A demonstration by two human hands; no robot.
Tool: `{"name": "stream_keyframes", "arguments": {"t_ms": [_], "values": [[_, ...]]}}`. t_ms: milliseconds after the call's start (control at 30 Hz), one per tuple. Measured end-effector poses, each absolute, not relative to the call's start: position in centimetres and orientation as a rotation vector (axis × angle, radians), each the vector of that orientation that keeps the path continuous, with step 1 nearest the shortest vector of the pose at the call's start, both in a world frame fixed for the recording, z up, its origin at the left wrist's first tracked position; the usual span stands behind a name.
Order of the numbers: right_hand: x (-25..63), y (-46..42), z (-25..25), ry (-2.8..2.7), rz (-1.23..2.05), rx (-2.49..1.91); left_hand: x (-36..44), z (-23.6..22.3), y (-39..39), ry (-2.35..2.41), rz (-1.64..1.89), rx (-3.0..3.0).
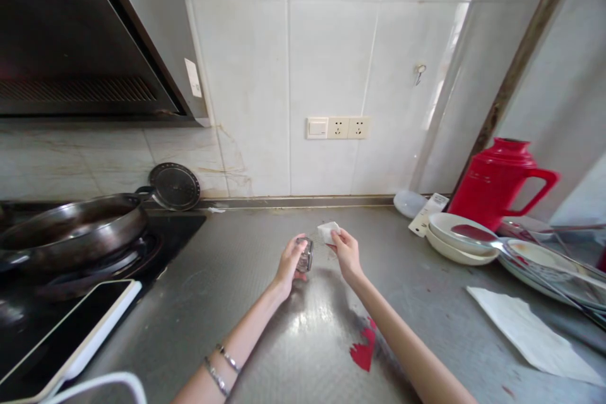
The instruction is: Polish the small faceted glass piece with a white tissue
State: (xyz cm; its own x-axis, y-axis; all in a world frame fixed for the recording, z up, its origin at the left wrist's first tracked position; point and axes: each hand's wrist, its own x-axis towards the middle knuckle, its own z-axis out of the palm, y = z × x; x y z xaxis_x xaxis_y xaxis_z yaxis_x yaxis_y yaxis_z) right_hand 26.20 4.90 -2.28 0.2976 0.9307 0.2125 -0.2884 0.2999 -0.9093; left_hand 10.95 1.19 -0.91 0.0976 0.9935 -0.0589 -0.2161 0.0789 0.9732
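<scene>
My left hand [287,265] is wrapped round a small clear glass jar [305,255], tilted on its side above the metal counter [255,328]. To its right, my right hand [347,251] pinches a folded white tissue [327,232] between thumb and fingers. A short gap separates the tissue from the jar. What the jar holds, if anything, is too small to make out. Below my right forearm, a torn red patch [363,347] shows on the counter.
At left, a large pan [76,227] sits on the stove beside a white-edged device [71,334]. A red thermos [492,183], stacked white bowls [461,237], plates [558,265] and a white paper sheet [530,328] occupy the right. Sockets [348,128] are on the tiled wall.
</scene>
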Motion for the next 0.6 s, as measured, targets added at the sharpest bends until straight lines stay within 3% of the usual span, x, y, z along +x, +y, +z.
{"name": "stream_keyframes", "arguments": {"t_ms": [333,600], "values": [[24.3,4.3,-3.6,-0.739,1.251,-0.750,10.5,-2.3,2.1,1.296,1.362,1.780],[23.9,4.7,-2.9,-0.795,1.293,-0.753,9.7,-1.5,1.6,1.433,1.063,2.239]]}}
